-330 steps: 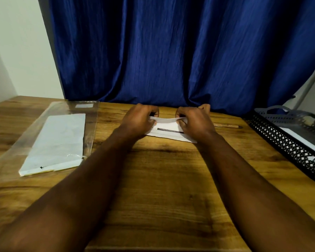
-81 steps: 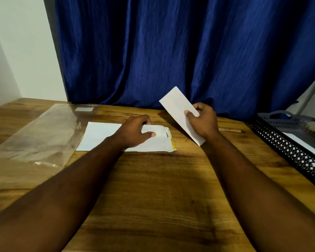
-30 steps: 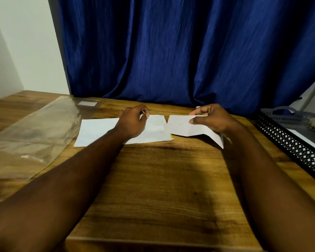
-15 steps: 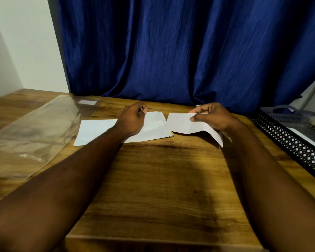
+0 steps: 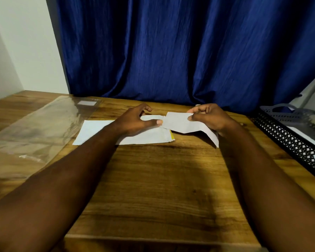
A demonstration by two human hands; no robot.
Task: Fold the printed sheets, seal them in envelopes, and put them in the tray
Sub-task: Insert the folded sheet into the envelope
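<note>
On the wooden tabletop the left hand held the open end of the white envelope, its fingers curled on it. The right hand pinched the folded sheet at that opening. A clear plastic sleeve lay at left, a black tray at right, and a blue curtain hung behind.

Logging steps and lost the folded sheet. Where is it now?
In the head view, the folded sheet is right of centre, pinched in the right hand, its left end at the envelope held by the left hand.
</note>
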